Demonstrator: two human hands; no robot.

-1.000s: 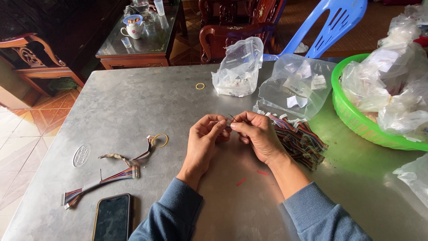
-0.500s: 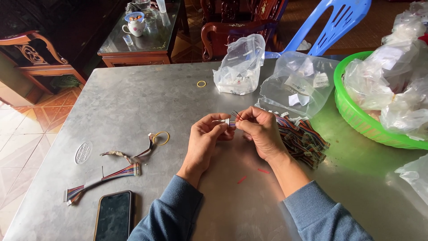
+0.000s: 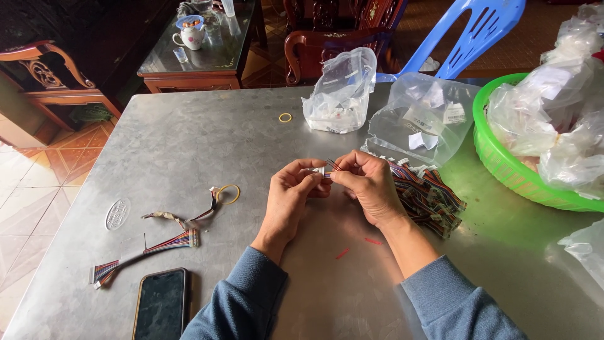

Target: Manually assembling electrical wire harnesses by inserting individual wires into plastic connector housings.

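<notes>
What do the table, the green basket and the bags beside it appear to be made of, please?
Table: likely metal, a dull brushed grey sheet with soft reflections. Green basket: apparently moulded plastic, bright, glossy, slotted wall. Bags: thin clear plastic film, crinkled, with contents showing through.

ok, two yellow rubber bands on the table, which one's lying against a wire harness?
The nearer rubber band, left of the left hand, beside a small harness connector. The far rubber band lies alone on bare metal by the clear bag.

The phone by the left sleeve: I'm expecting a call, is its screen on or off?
Off. The phone lies face up on the metal table, its screen dark.
</notes>
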